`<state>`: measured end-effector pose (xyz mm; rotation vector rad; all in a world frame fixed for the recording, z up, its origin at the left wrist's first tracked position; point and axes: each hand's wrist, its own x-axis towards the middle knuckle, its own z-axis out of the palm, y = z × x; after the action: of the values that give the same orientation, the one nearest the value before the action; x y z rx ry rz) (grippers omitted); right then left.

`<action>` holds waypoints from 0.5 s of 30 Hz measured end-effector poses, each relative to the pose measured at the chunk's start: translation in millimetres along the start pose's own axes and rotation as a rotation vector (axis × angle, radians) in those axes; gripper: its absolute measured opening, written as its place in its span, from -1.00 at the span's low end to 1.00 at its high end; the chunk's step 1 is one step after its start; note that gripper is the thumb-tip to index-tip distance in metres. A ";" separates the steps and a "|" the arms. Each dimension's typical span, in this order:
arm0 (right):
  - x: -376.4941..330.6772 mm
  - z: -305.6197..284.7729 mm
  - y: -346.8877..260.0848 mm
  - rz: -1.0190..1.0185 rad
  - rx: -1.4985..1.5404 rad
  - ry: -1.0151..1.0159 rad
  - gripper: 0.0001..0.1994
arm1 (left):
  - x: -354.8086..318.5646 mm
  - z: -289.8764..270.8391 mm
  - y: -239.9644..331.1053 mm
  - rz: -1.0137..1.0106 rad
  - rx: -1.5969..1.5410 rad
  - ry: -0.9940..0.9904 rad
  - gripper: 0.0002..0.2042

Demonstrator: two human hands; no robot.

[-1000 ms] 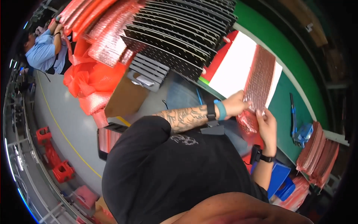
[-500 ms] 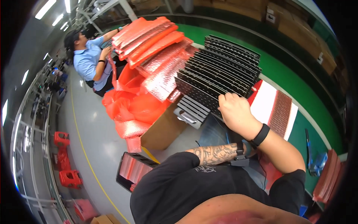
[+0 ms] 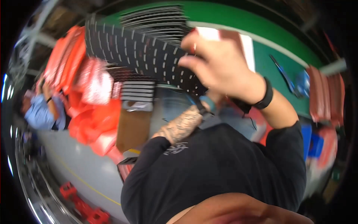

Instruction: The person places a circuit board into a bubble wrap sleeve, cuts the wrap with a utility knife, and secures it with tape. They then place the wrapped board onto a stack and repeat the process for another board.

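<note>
A long black board point(image 3: 138, 54) with rows of short white marks is tilted up over a stack of similar black boards point(image 3: 153, 20). My right hand point(image 3: 227, 61) is beside the board's right end, thumb and forefinger spread apart; motion smears it, and no grip on the board shows. My left hand point(image 3: 215, 98) is low by the board's lower right end, under my right wrist. Its fingers are mostly hidden, so what it holds does not show. Right of the stack, partly behind my right hand, lie white sheets point(image 3: 247, 52) with a reddish-brown bubble-wrap piece.
Red bubble-wrap pouches point(image 3: 65, 56) are piled at the left, above a cardboard box point(image 3: 132, 130). A person in a blue shirt point(image 3: 43, 112) works beyond. On the green table lie a blue-handled tool point(image 3: 285, 76) and brownish-red pouches point(image 3: 326, 95). A grey slotted piece point(image 3: 138, 93) sits before the stack.
The view has swung right. One black board now stands tilted above the stack. My right hand has moved off the stack's near edge, its fingers now spread.
</note>
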<state>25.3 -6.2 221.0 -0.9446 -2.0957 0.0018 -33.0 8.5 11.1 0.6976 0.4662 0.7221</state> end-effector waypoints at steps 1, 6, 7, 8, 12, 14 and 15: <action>-12.4 -29.4 12.9 0.229 0.084 -0.013 -0.61 | -7.0 1.9 -8.1 -0.042 -0.048 -0.030 -0.68; -133.7 -84.3 91.0 0.993 0.572 0.407 -0.45 | 3.5 32.6 -23.4 -0.092 -0.169 0.001 -0.63; -157.5 -76.0 101.1 1.085 0.553 0.501 -0.45 | 1.4 35.7 -24.6 -0.068 -0.145 0.046 -0.64; -176.1 -68.0 104.5 1.089 0.540 0.504 -0.45 | -0.4 38.6 -26.4 -0.050 -0.113 0.083 -0.64; -211.5 -21.0 112.1 1.151 0.573 0.473 -0.47 | -7.4 38.2 -33.6 0.018 -0.050 0.175 -0.66; -212.4 -5.2 115.4 1.111 0.578 0.455 -0.49 | -8.5 40.6 -33.5 0.041 -0.028 0.200 -0.67; -213.2 -2.0 117.6 1.108 0.588 0.452 -0.49 | -9.1 42.6 -34.1 0.044 -0.043 0.218 -0.68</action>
<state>181.9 -55.4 41.1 -1.4169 -0.8700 0.8331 1.6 -34.3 17.1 0.5930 0.6340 0.8512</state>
